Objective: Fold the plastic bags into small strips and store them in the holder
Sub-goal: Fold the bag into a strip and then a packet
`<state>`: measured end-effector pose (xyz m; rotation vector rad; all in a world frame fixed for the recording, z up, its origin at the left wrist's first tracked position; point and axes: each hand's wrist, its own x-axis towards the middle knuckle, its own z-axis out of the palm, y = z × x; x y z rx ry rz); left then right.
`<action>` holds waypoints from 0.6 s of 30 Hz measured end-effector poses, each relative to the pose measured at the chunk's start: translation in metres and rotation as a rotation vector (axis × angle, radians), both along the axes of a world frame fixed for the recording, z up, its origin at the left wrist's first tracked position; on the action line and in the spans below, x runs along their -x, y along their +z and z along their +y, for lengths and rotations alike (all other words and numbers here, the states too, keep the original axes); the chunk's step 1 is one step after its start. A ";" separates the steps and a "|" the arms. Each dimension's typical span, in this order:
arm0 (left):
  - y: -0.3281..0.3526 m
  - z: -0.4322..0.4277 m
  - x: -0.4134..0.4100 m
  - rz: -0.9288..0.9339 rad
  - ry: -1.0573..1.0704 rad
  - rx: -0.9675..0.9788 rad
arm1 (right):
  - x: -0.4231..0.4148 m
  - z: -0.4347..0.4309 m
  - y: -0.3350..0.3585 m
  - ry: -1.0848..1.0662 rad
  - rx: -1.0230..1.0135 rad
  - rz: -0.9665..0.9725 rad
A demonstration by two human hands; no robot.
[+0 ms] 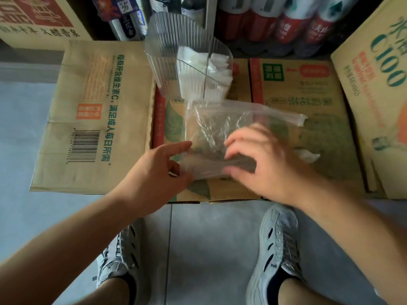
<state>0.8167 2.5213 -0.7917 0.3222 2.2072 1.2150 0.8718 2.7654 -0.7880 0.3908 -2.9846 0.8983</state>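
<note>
A clear, crinkled plastic bag [222, 124] lies spread on a cardboard box [308, 100] in front of me, its near edge turned over into a fold. My left hand [154, 172] pinches the fold's left end. My right hand [262, 159] is blurred, with fingers curled over the fold's right part. Behind the bag stands a clear ribbed holder [167, 51] with a divider, and several folded white bags [207, 69] sit in its right half. A small folded white piece [308, 156] lies on the box to the right of my right hand.
Cardboard boxes surround the work spot: a flat one [94, 119] at the left, a tall one [378, 84] at the right, another [37, 16] at the back left. Packed bottles [275, 20] stand behind. My two grey shoes [279, 249] rest on grey floor tiles.
</note>
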 end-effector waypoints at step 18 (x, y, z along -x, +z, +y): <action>-0.011 -0.010 0.034 0.660 -0.645 0.115 | -0.022 0.015 -0.029 0.020 0.033 0.000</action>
